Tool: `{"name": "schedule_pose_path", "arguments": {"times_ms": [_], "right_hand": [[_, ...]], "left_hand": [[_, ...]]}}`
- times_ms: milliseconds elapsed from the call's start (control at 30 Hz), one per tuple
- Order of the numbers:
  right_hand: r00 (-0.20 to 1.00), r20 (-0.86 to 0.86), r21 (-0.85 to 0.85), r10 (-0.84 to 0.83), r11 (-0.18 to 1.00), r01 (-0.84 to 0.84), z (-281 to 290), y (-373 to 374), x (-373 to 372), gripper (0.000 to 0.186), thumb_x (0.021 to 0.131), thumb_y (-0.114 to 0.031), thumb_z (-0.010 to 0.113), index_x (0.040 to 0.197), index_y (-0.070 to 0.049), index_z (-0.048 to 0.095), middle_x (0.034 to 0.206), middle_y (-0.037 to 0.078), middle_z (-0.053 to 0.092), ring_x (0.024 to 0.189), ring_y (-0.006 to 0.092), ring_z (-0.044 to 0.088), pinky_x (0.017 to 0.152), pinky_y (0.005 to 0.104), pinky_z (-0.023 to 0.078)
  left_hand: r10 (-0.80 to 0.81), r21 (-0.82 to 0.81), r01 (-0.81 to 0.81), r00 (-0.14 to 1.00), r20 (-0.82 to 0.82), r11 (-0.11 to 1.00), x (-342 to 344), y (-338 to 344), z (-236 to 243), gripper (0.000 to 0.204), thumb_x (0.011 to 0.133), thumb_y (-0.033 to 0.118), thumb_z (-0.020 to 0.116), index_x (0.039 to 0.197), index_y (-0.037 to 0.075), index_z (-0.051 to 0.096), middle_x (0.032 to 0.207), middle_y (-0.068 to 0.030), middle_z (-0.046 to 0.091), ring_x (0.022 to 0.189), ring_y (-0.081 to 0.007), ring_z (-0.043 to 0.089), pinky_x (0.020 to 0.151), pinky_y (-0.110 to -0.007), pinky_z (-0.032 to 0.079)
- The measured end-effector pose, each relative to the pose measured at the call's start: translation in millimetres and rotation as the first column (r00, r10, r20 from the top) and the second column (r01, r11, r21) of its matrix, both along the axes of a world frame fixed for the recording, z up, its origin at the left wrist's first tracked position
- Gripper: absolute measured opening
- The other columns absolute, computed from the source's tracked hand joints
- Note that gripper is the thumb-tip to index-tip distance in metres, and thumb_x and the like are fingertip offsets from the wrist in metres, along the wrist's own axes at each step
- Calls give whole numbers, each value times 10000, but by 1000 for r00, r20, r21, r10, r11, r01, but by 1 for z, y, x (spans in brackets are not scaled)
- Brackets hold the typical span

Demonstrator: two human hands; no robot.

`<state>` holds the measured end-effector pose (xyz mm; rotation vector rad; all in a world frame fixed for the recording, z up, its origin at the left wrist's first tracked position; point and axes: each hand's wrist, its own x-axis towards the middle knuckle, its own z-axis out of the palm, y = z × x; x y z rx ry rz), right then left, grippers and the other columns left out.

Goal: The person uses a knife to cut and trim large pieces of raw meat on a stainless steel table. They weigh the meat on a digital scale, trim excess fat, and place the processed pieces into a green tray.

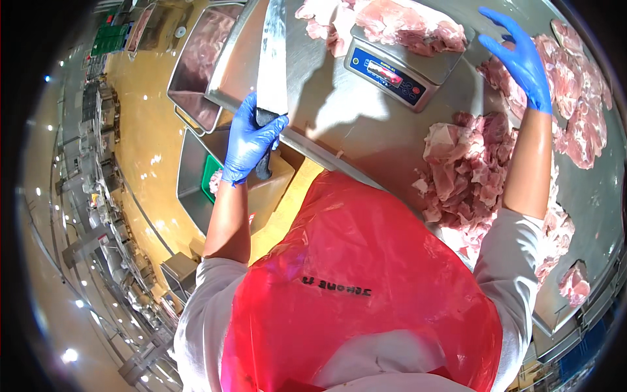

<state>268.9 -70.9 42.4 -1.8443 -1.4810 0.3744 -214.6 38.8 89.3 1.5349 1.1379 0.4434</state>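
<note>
My left hand (pixel 249 142), in a blue glove, is closed round the black handle of a large knife (pixel 272 62). Its wide blade points away from me, up past the top of the view. My right hand (pixel 519 62), also gloved in blue, is held with thumb and fingers apart and nothing in it. It is nearest to the raw meat pieces (pixel 575 81) on the right of the steel table (pixel 392 147). Left of that hand, a digital scale (pixel 421 98) carries a large raw meat piece (pixel 408 26). Closer to me lies a heap of raw meat trimmings (pixel 467 166).
A steel bin (pixel 173 88) of raw meat stands left of the table. Below it is another steel tub (pixel 186 166) with a green tray (pixel 208 173) inside. One small meat piece (pixel 575 284) lies at the right. A red apron (pixel 366 261) covers my front.
</note>
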Motion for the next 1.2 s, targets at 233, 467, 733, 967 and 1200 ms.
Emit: {"name": "schedule_pose_path", "arguments": {"times_ms": [233,467,733,967,1200], "right_hand": [[923,226,-48,310,950,-308,-48,98,-37,742,715,-273,788,1381,-122,496,1301,178,588,1210,300,560,1031,389,424],[974,196,-243,-111,957,158,-51,106,-108,407,746,-162,674,1134,-69,593,943,200,692,824,303,706,704,390,545],[108,-981,-138,-162,970,201,-74,10,-164,249,837,-163,623,1039,-18,618,922,117,663,674,215,648,526,375,523],[-186,-982,-105,-46,941,320,-84,-70,-181,266,864,-191,580,1055,-11,623,894,132,674,680,260,644,587,368,541],[247,-945,327,215,649,687,46,-45,21,365,972,-279,523,1223,-20,576,1105,116,665,910,218,659,803,324,567]], "left_hand": [[102,-81,-101,995,11,992,-46,-19,-43,288,855,-39,664,1105,22,535,764,-12,585,532,-69,531,466,-229,445],[42,-161,-40,999,6,986,-76,-32,-85,254,853,-5,677,1074,48,564,757,0,572,529,-69,515,472,-237,429],[-39,-180,50,997,63,982,-93,-22,-88,210,866,26,666,1048,41,564,771,7,554,564,-67,501,494,-245,429],[-91,-146,98,994,52,984,-90,-8,-86,182,874,16,649,1037,35,571,670,13,524,513,-63,494,460,-253,404],[-105,-109,110,993,53,988,-86,-2,-87,162,884,-1,645,1015,47,563,688,10,527,493,-60,471,435,-244,386]]}}
